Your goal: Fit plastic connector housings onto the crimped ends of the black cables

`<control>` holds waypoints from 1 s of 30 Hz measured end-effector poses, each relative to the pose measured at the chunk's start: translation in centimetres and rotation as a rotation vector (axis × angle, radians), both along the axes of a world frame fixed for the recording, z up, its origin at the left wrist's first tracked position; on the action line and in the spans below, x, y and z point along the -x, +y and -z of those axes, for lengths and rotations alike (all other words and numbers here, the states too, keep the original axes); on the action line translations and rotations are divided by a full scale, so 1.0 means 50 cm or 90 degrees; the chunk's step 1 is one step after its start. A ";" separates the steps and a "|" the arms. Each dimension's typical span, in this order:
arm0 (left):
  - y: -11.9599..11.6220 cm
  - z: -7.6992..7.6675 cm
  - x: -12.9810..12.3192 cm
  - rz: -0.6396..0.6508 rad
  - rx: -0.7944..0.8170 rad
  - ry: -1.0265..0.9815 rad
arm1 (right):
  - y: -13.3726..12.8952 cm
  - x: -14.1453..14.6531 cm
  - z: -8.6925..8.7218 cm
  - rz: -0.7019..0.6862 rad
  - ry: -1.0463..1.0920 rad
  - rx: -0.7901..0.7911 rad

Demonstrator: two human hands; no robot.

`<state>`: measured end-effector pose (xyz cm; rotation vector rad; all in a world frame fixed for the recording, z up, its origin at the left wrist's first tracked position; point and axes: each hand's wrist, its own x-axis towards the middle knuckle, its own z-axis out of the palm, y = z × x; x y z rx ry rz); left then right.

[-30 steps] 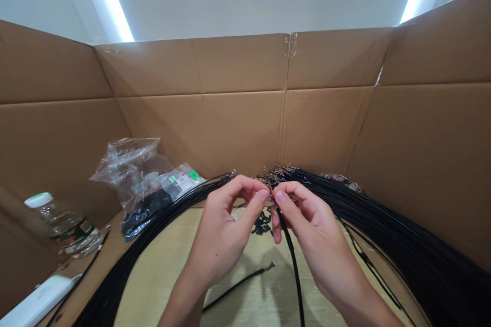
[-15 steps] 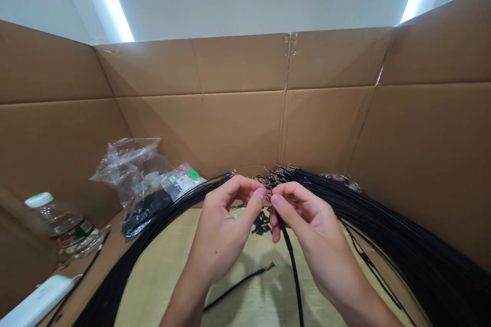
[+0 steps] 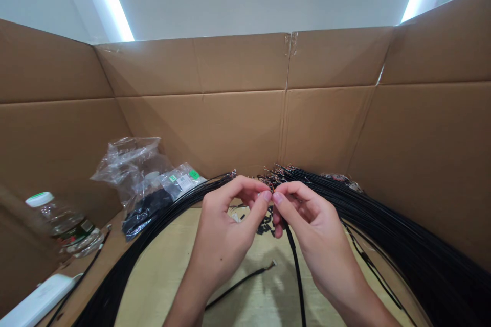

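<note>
A black cable (image 3: 294,260) runs up from the lower edge to my right hand (image 3: 316,230), whose thumb and fingers are closed around its upper end. Thin reddish-orange wires (image 3: 273,189) stick out there between the fingertips. My left hand (image 3: 226,230) is pinched at the same spot, its thumb tip almost touching the right thumb; what lies in that pinch is hidden. Below the hands, a second black cable (image 3: 240,286) with a small white connector (image 3: 273,263) lies on the mat. Several short black tube pieces (image 3: 266,226) are scattered behind.
Thick bundles of black cables curve along the left (image 3: 126,260) and right (image 3: 387,230). At left stand a water bottle (image 3: 76,230), clear plastic bags (image 3: 132,163) and a white box-shaped device (image 3: 42,301). Cardboard walls (image 3: 238,122) enclose the yellowish mat (image 3: 161,276).
Both hands have shifted slightly to the right, and their fingertips have drawn closer together. The upper part of the held cable has moved right with them.
</note>
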<state>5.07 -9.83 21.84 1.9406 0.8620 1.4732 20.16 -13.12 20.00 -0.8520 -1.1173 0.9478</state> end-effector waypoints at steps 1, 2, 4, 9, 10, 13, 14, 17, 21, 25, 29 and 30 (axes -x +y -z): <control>0.000 0.000 0.000 0.000 0.003 0.002 | -0.001 0.000 -0.002 0.005 -0.008 -0.001; 0.001 0.001 0.000 0.004 0.006 0.002 | -0.002 0.000 -0.003 0.005 -0.016 -0.002; 0.002 0.002 0.001 0.010 0.009 -0.001 | -0.003 -0.001 -0.006 0.002 -0.021 -0.002; 0.003 0.003 0.002 0.006 0.002 0.002 | -0.002 -0.002 -0.005 -0.005 -0.011 0.000; 0.003 0.003 0.002 0.006 0.003 0.004 | -0.001 -0.001 -0.004 -0.006 -0.006 -0.001; 0.002 0.002 0.001 0.003 0.014 0.007 | 0.001 0.001 0.000 -0.003 0.013 -0.007; 0.002 0.002 0.000 0.004 0.017 0.005 | 0.001 0.002 0.001 -0.004 0.016 -0.011; 0.006 0.002 -0.002 0.003 0.030 -0.003 | 0.000 0.004 0.001 -0.014 0.012 -0.018; 0.011 0.003 -0.003 0.007 0.046 -0.021 | -0.003 0.002 -0.005 -0.037 -0.009 -0.030; 0.013 0.004 -0.002 0.004 0.041 -0.023 | -0.004 0.000 -0.006 -0.075 -0.034 -0.042; 0.009 0.003 -0.003 -0.001 0.037 -0.041 | 0.001 -0.001 -0.002 -0.059 -0.024 -0.030; 0.007 0.002 -0.003 -0.003 0.029 -0.049 | 0.001 -0.001 0.000 -0.052 -0.019 -0.029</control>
